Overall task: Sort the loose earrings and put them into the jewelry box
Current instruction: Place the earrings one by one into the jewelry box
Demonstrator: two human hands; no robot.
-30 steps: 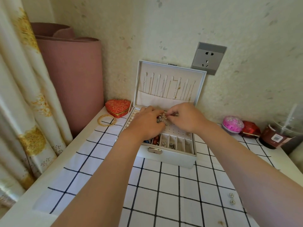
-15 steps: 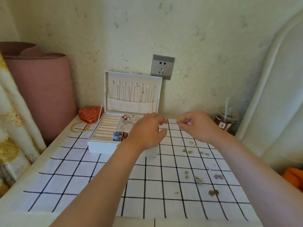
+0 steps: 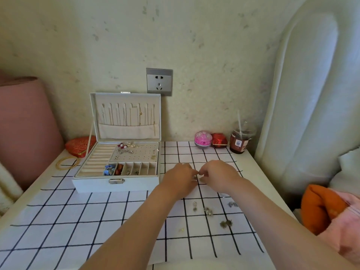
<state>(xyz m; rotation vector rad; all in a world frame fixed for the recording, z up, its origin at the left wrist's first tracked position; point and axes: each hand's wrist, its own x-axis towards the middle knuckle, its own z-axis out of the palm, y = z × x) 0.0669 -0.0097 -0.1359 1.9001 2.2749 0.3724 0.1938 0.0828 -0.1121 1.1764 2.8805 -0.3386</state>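
Note:
The white jewelry box (image 3: 116, 184) stands open at the left on the checked cloth, lid upright, with earrings in its peg panel and small front compartments. Both hands meet on the cloth just right of the box. My left hand (image 3: 180, 179) pinches a small silver earring (image 3: 195, 177) at its fingertips. My right hand (image 3: 220, 175) has its fingertips drawn together right beside it, over another tiny piece; its grip is unclear. Several loose earrings (image 3: 208, 211) lie on the cloth nearer to me, under my right forearm.
A red heart box (image 3: 79, 146) and gold bangles (image 3: 67, 162) sit left of the jewelry box. A pink round box (image 3: 203, 139), a red box (image 3: 219, 140) and a drink cup (image 3: 240, 140) line the wall at the right. A padded headboard (image 3: 311, 94) borders the table's right side.
Both hands left the jewelry box and moved right and down onto the cloth, where their fingertips now meet at a small earring. My view swung to the right.

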